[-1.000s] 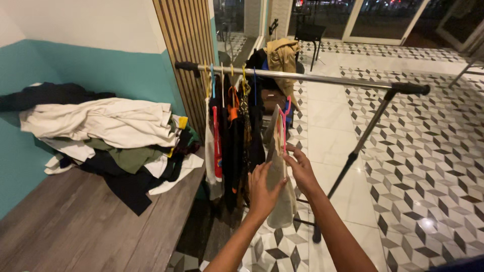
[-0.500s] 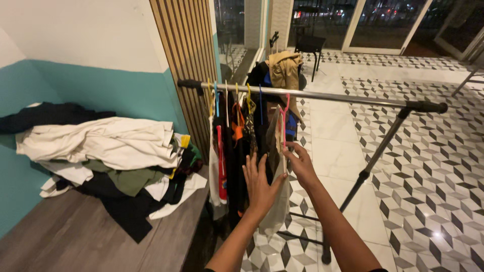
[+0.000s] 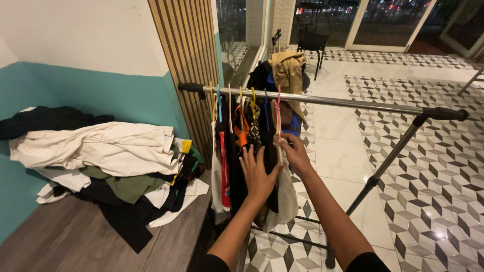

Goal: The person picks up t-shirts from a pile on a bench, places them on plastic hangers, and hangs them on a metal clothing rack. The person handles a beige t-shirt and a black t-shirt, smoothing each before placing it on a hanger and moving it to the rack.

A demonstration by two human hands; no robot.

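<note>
- Your left hand is stretched forward from the bottom of the view, forearm rising toward the clothes rail. The palm faces away from you, fingers spread wide and straight, pressed flat against the dark garments hanging below the rail. It grips nothing.
- Your right hand reaches out just right of the left one, arm extended and slightly higher. Its fingers curl around the top edge of a pale beige garment, pinching it just under the rail; the thumb is hidden behind the cloth.
- That beige garment hangs from a pink hanger hooked on the rail and drops down between your two forearms.
- Left of it along the rail hang more clothes on yellow, blue and white hangers, among them an orange piece and a red-and-white one.
- Behind the rail, a tan jacket is draped over a heap of dark clothes.
- Well left of the rail, a pile of white, olive and black clothes lies on a wooden bench.
</note>
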